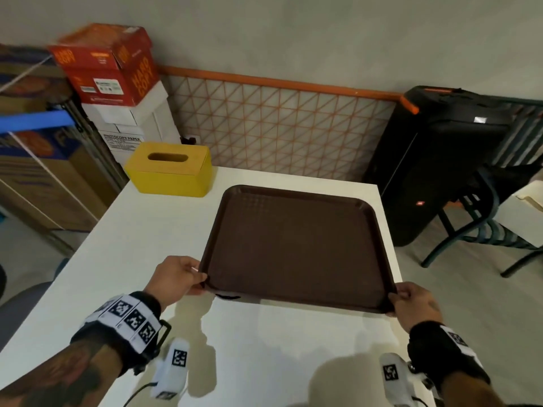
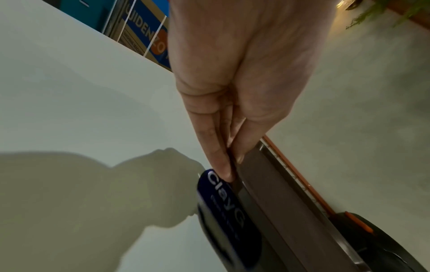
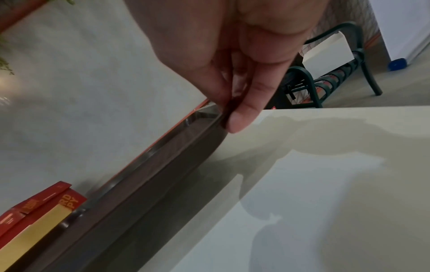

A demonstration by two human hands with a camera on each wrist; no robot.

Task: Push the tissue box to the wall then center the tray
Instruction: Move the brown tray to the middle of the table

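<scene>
both hands, left hand (image 1: 176,277) and right hand (image 1: 417,301), pinch the near corners of the brown tray (image 1: 296,254), lying right of centre on the white worktop (image 1: 141,230), presumably to centre it; yellow tissue box (image 1: 170,171) sits at the far edge.

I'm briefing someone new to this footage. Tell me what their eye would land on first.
First, the big dark brown tray on the right half of the white table, with the left hand and right hand pinching its two near corners. Next, the bright yellow tissue box at the table's far left corner, near the wall.
</scene>
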